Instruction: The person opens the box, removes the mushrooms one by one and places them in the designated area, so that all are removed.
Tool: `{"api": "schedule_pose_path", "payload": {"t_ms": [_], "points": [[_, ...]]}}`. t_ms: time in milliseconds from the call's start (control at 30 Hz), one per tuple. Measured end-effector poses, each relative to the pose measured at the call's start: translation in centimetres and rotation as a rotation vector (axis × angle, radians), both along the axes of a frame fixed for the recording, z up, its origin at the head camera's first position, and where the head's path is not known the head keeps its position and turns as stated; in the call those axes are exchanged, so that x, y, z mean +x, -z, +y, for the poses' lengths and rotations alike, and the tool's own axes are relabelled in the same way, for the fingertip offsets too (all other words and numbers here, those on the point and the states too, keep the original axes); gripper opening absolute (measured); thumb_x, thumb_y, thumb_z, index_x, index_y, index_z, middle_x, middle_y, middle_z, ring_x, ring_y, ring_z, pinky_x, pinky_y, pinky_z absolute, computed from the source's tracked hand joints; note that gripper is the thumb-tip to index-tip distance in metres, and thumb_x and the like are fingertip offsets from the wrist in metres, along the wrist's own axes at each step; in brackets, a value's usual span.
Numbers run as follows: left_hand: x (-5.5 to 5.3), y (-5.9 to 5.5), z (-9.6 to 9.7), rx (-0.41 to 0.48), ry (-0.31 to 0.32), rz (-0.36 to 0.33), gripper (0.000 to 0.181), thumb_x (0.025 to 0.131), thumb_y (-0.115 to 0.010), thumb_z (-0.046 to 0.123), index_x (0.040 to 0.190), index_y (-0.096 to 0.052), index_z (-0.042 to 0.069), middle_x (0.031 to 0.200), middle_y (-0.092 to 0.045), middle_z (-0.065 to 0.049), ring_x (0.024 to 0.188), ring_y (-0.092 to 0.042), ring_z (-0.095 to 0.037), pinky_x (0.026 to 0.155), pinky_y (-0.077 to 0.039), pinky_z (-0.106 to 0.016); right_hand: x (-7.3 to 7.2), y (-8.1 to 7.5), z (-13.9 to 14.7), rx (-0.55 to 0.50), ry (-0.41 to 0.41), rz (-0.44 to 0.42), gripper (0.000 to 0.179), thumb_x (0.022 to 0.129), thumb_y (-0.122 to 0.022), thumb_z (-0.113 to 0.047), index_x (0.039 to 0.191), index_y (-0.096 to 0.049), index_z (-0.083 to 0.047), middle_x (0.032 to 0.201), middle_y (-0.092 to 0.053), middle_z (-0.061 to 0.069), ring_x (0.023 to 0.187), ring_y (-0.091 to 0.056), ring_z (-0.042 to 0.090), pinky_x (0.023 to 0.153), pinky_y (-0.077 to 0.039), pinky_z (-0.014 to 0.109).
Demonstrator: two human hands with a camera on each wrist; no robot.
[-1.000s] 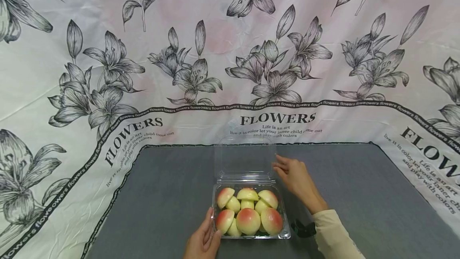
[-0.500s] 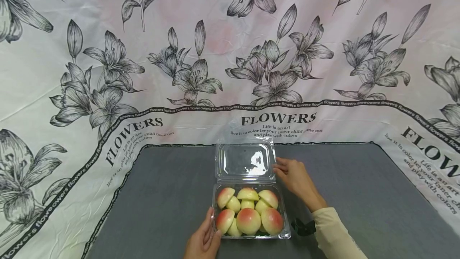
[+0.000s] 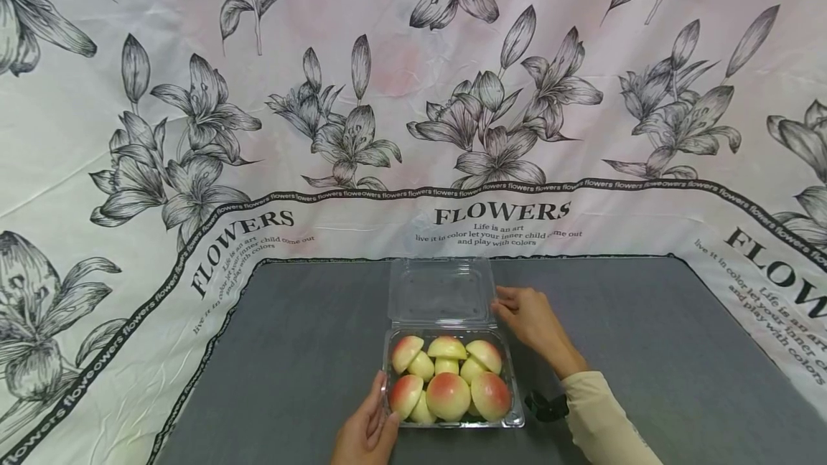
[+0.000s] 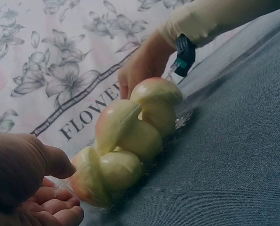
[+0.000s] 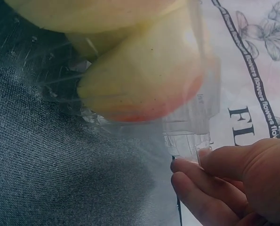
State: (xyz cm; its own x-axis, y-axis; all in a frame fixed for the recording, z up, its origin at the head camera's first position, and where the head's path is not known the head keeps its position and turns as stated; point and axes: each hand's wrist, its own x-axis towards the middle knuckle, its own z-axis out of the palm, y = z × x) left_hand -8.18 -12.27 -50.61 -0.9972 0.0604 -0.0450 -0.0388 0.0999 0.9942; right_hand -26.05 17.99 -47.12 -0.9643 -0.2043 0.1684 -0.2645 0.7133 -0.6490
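Observation:
A clear plastic clamshell box [image 3: 518, 411] stands on the grey table, its lid [image 3: 442, 293] swung back at the far side. Inside sit several yellow mushroom-shaped pieces [image 3: 449, 397] with red-tinged caps; their material cannot be told. My left hand [image 3: 368, 425] holds the box's near left edge, thumb above and fingers below in the left wrist view [image 4: 50, 188]. At the lid's right edge, my right hand [image 3: 533, 318] pinches the clear plastic between thumb and fingers, as the right wrist view shows. Part of the right fingertips is hidden behind the plastic.
Grey cloth [image 3: 291, 350] covers the table around the box. A white flower-printed sheet [image 3: 349, 228] hangs behind and runs along the sides. Near the right wrist shows a black strapped device [image 3: 545, 406].
The lid has tilted further back and lower, its glare gone. My right hand has moved slightly down with it. My left hand stays at the box's edge.

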Motion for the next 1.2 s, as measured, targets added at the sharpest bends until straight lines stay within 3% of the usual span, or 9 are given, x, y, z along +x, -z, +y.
{"api": "schedule_pose_path", "payload": {"t_ms": [633, 800, 933, 1133, 1200], "points": [[0.2, 0.0, 0.1, -0.003, -0.012, -0.017, 0.082, 0.103, -0.072, 0.026, 0.162, -0.027, -0.01, 0.167, -0.025, -0.031, 0.15, -0.029, -0.051, 0.112, -0.049, -0.038, 0.1, 1.0, 0.4, -0.013, -0.016, -0.032, 0.041, 0.103, -0.071, -0.015, 0.136, -0.066, 0.01, 0.112, -0.078, 0.02, 0.106, -0.077, 0.034, 0.084, -0.067, 0.048], [0.2, 0.0, 0.2, -0.001, -0.021, -0.006, 0.08, 0.103, -0.072, 0.023, 0.161, -0.028, -0.01, 0.166, -0.026, -0.032, 0.15, -0.03, -0.051, 0.112, -0.049, -0.039, 0.5, 0.9, 0.4, 0.015, 0.01, 0.05, 0.039, 0.105, -0.068, -0.016, 0.134, -0.067, 0.01, 0.117, -0.077, 0.023, 0.107, -0.076, 0.037, 0.088, -0.066, 0.05], [0.3, 0.1, 0.3, 0.013, -0.032, -0.007, 0.079, 0.103, -0.072, 0.021, 0.162, -0.028, -0.01, 0.165, -0.027, -0.033, 0.149, -0.03, -0.051, 0.112, -0.05, -0.039, 1.5, 0.1, 0.3, 0.023, 0.041, 0.119, 0.039, 0.106, -0.066, -0.019, 0.134, -0.067, 0.009, 0.122, -0.075, 0.024, 0.108, -0.076, 0.037, 0.091, -0.065, 0.051], [0.3, 0.2, 0.3, 0.013, -0.036, 0.004, 0.078, 0.103, -0.071, 0.02, 0.161, -0.028, -0.01, 0.164, -0.028, -0.034, 0.149, -0.031, -0.051, 0.111, -0.051, -0.039, 4.2, -2.0, -0.2, 0.044, 0.01, 0.185, 0.042, 0.106, -0.068, -0.025, 0.138, -0.068, 0.002, 0.123, -0.076, 0.02, 0.109, -0.076, 0.035, 0.09, -0.065, 0.053], [0.4, 0.1, 0.4, 0.014, -0.036, 0.006, 0.078, 0.104, -0.071, 0.02, 0.161, -0.028, -0.01, 0.165, -0.027, -0.034, 0.149, -0.031, -0.05, 0.111, -0.051, -0.039, 5.4, -2.9, -0.4, 0.073, -0.008, 0.192, 0.045, 0.106, -0.068, -0.029, 0.141, -0.067, -0.001, 0.113, -0.079, 0.017, 0.091, -0.079, 0.027, 0.082, -0.066, 0.048]]}}
